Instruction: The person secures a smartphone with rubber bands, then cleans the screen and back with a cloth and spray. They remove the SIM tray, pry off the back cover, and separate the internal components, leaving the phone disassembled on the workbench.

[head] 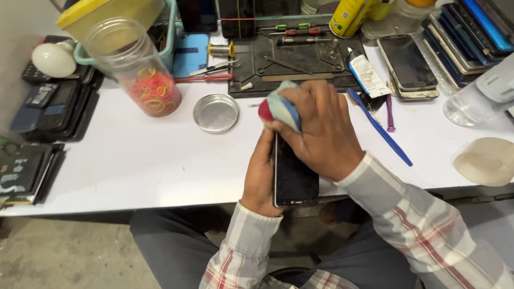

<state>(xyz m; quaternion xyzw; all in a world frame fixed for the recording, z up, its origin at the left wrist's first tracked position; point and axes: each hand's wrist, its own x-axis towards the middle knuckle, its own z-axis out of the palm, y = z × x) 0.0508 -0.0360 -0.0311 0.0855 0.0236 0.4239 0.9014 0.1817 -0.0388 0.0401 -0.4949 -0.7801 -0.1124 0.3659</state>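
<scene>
Black glossy smartphone point(294, 179), screen up, held upright over the front edge of the white worktable point(134, 160), above the lap. Left hand point(261, 179) grasps it from the left side and underneath, fingers wrapped along the edge. Right hand point(321, 128) is clenched around a bunched blue, white and red cloth point(278, 107) and presses it on the top end of the phone; cloth touches the glass, lower screen bare.

To do the wipe well, by my read: keep the left grip firm along the edge so the phone does not tilt, keep the cloth flat on the glass rather than balled, draw it in even strokes from top to bottom, light pressure, thumb kept off the screen.

Around: round shallow metal lid point(216, 112) just left of the hands; clear plastic jar of coloured rubber bands point(140, 69) further left, tilted; blue plastic toothbrush point(379, 126) lying diagonal to the right, near the right hand but apart; white glue tube point(365, 72) behind it; black work mat point(300, 61) with screwdrivers and tweezers at the back; stack of dark phones point(409, 67) at right rear; more handsets piled at far left point(53, 101).
</scene>
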